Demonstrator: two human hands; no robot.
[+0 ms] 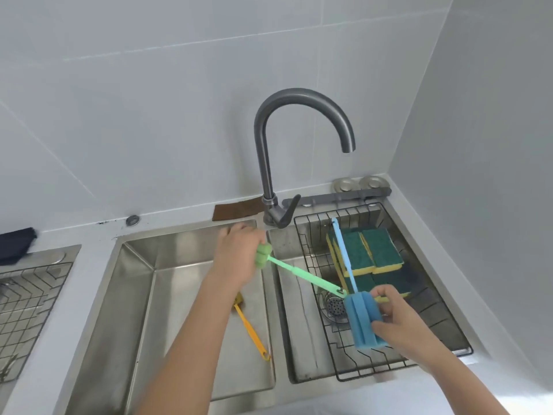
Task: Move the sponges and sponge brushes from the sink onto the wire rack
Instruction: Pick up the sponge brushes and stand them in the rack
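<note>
In the steel sink I see my left hand gripping the green brush, my right hand gripping the blue brush over the wire rack at 3 o'clock; next I should release both there, I think.

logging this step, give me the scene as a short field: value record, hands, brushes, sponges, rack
left hand: grips green sponge brush by its foam head
right hand: holds blue sponge brush by its foam head, over the wire rack
sponges: stacked on the rack, green side up
yellow sponge brush: lying in the left basin
faucet: no water running
</note>
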